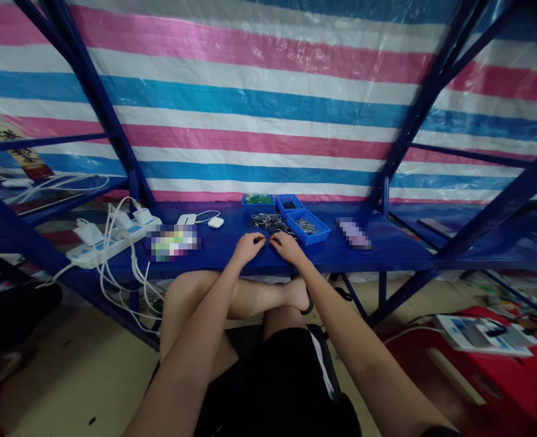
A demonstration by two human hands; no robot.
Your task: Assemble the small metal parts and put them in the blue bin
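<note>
Both hands rest close together near the front of the blue table point(222, 258). My left hand point(249, 247) has its fingertips pinched on a small dark piece, too small to name. My right hand point(285, 246) is closed in a pinch as well; what it holds, if anything, I cannot make out. Just beyond them lies a loose pile of small black and silvery pieces point(270, 223). A blue bin point(318, 237) with silvery, pin-like pieces stands beside my right hand. Behind it are a blue bin point(289, 198) of dark pieces and a blue bin point(258, 207) with green contents.
A white power strip point(113, 243) with plugs and tangled cables point(134, 267) occupies the left end. Near it are a white charger point(187, 220), a small white case point(216, 223) and a blurred-out item point(173, 243). Another blurred item point(354, 233) lies right. Blue frame posts point(395, 139) flank the table.
</note>
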